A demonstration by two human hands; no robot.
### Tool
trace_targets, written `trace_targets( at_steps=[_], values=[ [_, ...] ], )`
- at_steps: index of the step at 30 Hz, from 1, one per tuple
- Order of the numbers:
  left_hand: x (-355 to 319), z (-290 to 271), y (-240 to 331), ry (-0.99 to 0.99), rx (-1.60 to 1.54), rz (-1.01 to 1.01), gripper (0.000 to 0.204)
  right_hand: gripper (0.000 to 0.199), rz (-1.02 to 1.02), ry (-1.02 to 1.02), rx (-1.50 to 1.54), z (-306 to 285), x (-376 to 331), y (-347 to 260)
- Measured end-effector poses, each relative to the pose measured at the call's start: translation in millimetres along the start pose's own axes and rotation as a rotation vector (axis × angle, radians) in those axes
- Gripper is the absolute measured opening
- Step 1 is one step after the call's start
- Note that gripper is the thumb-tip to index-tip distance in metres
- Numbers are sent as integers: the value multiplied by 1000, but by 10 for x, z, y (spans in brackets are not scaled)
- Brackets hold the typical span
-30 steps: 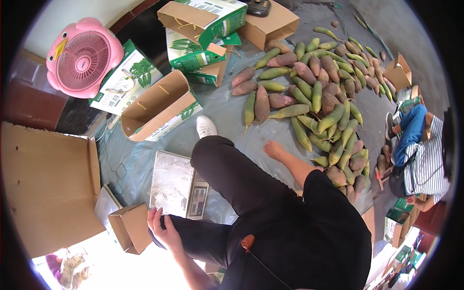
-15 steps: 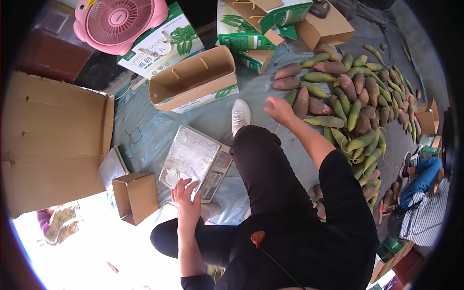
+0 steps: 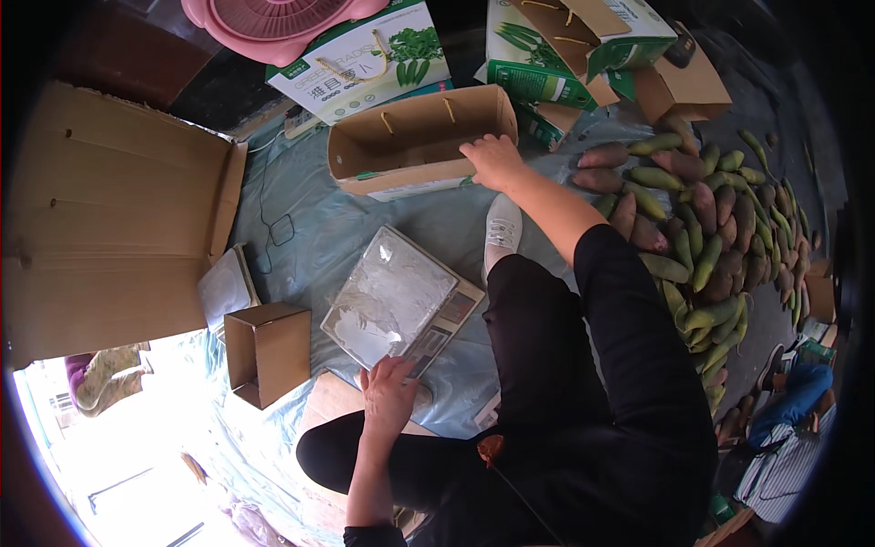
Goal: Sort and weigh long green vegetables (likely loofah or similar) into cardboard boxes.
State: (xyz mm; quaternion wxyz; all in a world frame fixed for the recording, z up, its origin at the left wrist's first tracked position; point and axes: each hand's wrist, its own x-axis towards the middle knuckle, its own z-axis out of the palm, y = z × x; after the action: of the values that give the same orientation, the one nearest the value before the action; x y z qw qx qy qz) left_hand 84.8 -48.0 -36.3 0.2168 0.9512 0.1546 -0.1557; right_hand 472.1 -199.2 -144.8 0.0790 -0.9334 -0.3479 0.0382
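Observation:
A long open-topped cardboard carton (image 3: 365,173) with yellow rope handles stands ahead of me. My right hand (image 3: 494,162) is closed on its near rim, toward the right end, with the fingers over the edge. A flat scale (image 3: 392,287) with a pale, scuffed platform lies on the plastic sheet between me and the carton. By the scale's near edge hovers my left hand (image 3: 388,397), fingers spread and holding nothing; whether it touches the scale I cannot tell.
On the right lies a large heap of green and reddish radishes (image 3: 706,228). Behind the carton are printed radish boxes (image 3: 360,68) and a pink fan (image 3: 273,23). A small brown box (image 3: 269,351) and a big cardboard sheet (image 3: 109,228) stand left. Another person (image 3: 793,410) sits far right.
My right hand has gone from beside the radish heap leftward to the carton and taken hold of its rim. My left hand has drawn back toward the scale's near edge. The view has shifted.

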Motion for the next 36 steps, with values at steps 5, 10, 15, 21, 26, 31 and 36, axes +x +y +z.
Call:
trace_targets(
  at_steps=[5,10,15,21,26,31,36],
  values=[
    [32,-25,-34,-16,-31,-4,35,14,-35,0,-34,211,98,-20],
    [28,-27,-73,19,-64,18,36,12,-98,69,-11,-77,17,-137],
    [-59,-72,-88,163,-69,80,37,10,-237,177,64,-535,-227,-329],
    [-190,-427,17,541,31,130,56,11,-463,122,61,-1145,-550,-813],
    [-240,-567,69,673,255,-38,77,11,-683,-7,67,-1127,-786,-1328],
    [-230,-378,-202,439,225,-196,65,12,-830,-92,16,-861,-1014,-1773],
    [-204,-91,-413,198,243,-306,24,10,-709,-228,-131,-524,-1140,-1989]
  ],
)
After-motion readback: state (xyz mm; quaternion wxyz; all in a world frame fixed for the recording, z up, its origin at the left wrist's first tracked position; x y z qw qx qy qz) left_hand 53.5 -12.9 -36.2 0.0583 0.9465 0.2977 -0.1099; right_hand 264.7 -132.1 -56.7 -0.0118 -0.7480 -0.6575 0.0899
